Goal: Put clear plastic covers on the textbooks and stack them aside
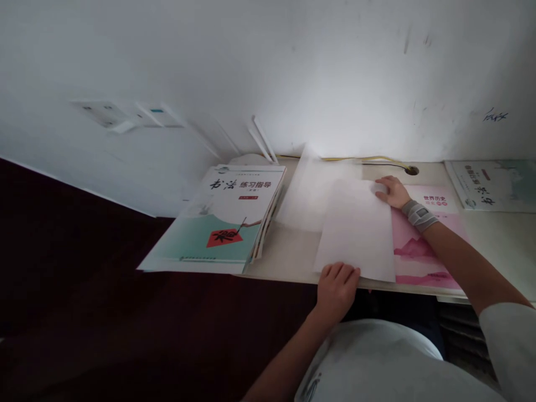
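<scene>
A white sheet of paper (pixel 355 234) lies partly over a pink book (pixel 427 234) on the desk. My left hand (pixel 337 287) has its fingers curled over the sheet's near left edge. At the far right corner of the same sheet, the bent fingers and thumb of my right hand (pixel 393 192) press on it, and a grey wristband (pixel 420 215) circles that wrist. Another pale, thin sheet (pixel 304 192) extends to the left and back, partly under or behind the first; its blurred edge hides which.
A stack of green and white calligraphy workbooks (pixel 218 218) sits at the desk's left end. A similar workbook (pixel 494 184) lies at the right. Yellow and black cables run along the wall to a desk hole (pixel 412 170). Wall sockets (pixel 103 113) are at left.
</scene>
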Motion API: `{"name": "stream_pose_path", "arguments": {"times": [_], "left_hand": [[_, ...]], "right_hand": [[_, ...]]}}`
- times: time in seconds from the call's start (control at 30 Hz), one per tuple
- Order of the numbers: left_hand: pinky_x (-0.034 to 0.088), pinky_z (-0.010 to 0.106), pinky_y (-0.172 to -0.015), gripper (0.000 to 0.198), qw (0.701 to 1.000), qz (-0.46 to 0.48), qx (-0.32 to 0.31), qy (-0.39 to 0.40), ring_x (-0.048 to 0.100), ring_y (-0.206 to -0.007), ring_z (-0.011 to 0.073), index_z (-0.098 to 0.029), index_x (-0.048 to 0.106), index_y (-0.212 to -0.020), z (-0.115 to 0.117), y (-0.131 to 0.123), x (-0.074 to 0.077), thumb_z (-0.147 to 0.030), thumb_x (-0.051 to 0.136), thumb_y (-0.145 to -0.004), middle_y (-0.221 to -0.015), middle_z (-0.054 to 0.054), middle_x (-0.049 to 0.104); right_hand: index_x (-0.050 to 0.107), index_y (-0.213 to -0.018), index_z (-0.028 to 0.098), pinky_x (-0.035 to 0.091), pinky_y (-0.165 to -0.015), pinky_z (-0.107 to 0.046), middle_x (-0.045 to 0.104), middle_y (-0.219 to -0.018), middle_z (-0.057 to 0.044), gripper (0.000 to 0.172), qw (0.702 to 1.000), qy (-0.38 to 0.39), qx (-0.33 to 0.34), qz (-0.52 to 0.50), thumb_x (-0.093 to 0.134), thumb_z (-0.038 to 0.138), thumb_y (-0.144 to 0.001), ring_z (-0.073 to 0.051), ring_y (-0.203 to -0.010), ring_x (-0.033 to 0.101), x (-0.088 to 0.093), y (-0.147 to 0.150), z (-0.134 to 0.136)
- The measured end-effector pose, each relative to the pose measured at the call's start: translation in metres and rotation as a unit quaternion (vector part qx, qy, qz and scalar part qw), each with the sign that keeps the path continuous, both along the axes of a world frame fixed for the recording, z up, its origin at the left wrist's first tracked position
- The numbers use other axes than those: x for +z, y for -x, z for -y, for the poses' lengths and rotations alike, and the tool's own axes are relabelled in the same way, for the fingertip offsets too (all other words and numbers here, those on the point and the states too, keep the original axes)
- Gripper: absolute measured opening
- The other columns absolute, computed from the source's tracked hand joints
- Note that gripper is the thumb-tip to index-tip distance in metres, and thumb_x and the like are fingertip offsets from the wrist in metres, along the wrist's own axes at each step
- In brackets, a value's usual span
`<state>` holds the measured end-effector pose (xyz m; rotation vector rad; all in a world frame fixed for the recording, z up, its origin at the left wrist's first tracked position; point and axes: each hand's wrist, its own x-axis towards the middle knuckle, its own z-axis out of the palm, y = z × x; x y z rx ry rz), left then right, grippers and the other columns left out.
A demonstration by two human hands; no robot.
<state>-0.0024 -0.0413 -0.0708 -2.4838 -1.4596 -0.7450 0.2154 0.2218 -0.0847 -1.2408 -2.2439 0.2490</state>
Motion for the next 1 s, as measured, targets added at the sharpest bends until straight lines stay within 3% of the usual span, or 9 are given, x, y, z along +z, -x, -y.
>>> {"name": "stream_pose_path", "arguments": {"times": [0.2,0.33,0.47,0.57,0.67,0.77,0.9,0.93,1.0], "left_hand": [[0.039,0.034,-0.074,0.020,0.999,0.005,0.028,0.023,0.056,-0.083,0.0179,-0.022,0.066,-0.091,0.003,0.006,0.003,-0.013,0.050,-0.084,-0.083,0.005,0.066],[0.042,0.037,-0.083,0.019,0.996,0.060,0.034,0.055,0.056,-0.096,0.0203,-0.024,0.065,-0.097,-0.003,0.023,0.012,-0.023,0.050,-0.085,-0.096,0.007,0.066],[0.041,0.043,-0.090,0.035,0.967,0.120,0.211,0.083,0.053,-0.105,0.0260,-0.015,0.055,-0.113,-0.022,0.069,0.020,-0.034,0.045,-0.086,-0.112,0.016,0.058],[0.045,0.043,-0.083,0.039,0.918,0.169,0.295,0.201,0.059,-0.091,0.0248,-0.014,0.053,-0.110,-0.032,0.098,0.019,-0.041,0.045,-0.083,-0.099,0.012,0.062],[0.046,0.042,-0.081,0.032,0.894,0.210,0.264,0.294,0.059,-0.085,0.0238,-0.016,0.058,-0.088,-0.036,0.106,0.017,-0.045,0.045,-0.080,-0.087,0.008,0.063],[0.045,0.041,-0.085,0.029,0.862,0.345,0.183,0.324,0.058,-0.095,0.0235,-0.019,0.054,-0.078,-0.038,0.098,0.023,-0.047,0.046,-0.079,-0.098,0.009,0.065],[0.049,0.042,-0.082,0.030,0.758,0.529,0.005,0.382,0.058,-0.104,0.0220,-0.021,0.052,-0.083,-0.044,0.068,0.051,-0.044,0.032,-0.088,-0.124,0.008,0.057],[0.049,0.043,-0.081,0.034,0.749,0.537,-0.017,0.389,0.059,-0.103,0.0217,-0.022,0.052,-0.085,-0.046,0.057,0.059,-0.041,0.024,-0.091,-0.126,0.008,0.055],[0.050,0.045,-0.079,0.047,0.763,0.519,-0.032,0.385,0.059,-0.104,0.0213,-0.023,0.054,-0.092,-0.053,0.031,0.076,-0.035,0.009,-0.094,-0.132,0.007,0.050]], "right_hand": [[0.053,-0.126,0.015,0.028,-0.104,-0.047,0.048,-0.133,-0.015,0.062,0.997,0.006,0.028,0.072,0.035,0.057,-0.085,-0.028,-0.127,0.039,0.004,0.007,0.008],[0.047,-0.131,0.017,0.020,-0.107,-0.052,0.038,-0.142,-0.014,0.064,0.990,0.025,0.029,0.134,0.032,0.059,-0.086,-0.030,-0.133,0.028,0.008,0.013,0.012],[0.032,-0.139,0.012,0.021,-0.106,-0.052,0.026,-0.147,-0.018,0.071,0.994,0.005,-0.068,0.080,0.022,0.060,-0.088,-0.029,-0.136,0.021,0.012,0.012,0.028],[0.027,-0.141,0.007,0.023,-0.106,-0.053,0.025,-0.146,-0.023,0.081,0.992,0.011,-0.107,0.068,0.021,0.065,-0.085,-0.032,-0.136,0.021,0.011,0.008,0.058],[0.029,-0.139,0.004,0.023,-0.104,-0.056,0.027,-0.144,-0.026,0.087,0.990,0.054,-0.060,0.112,0.025,0.070,-0.082,-0.035,-0.134,0.022,0.008,0.008,0.087],[0.027,-0.140,0.005,0.023,-0.104,-0.057,0.024,-0.145,-0.026,0.085,0.989,0.089,-0.031,0.111,0.025,0.068,-0.083,-0.034,-0.135,0.020,0.006,0.008,0.099],[0.023,-0.142,0.011,0.025,-0.103,-0.057,0.023,-0.146,-0.024,0.080,0.996,0.079,-0.004,0.046,0.030,0.065,-0.084,-0.031,-0.136,0.018,0.005,-0.001,0.098],[0.024,-0.143,0.013,0.026,-0.104,-0.055,0.025,-0.146,-0.022,0.079,0.996,0.084,0.012,0.018,0.032,0.065,-0.084,-0.030,-0.136,0.019,0.004,-0.005,0.098],[0.023,-0.143,0.018,0.031,-0.104,-0.051,0.029,-0.145,-0.018,0.074,0.991,0.111,0.011,-0.079,0.030,0.063,-0.086,-0.027,-0.134,0.026,0.005,-0.015,0.099]]}}
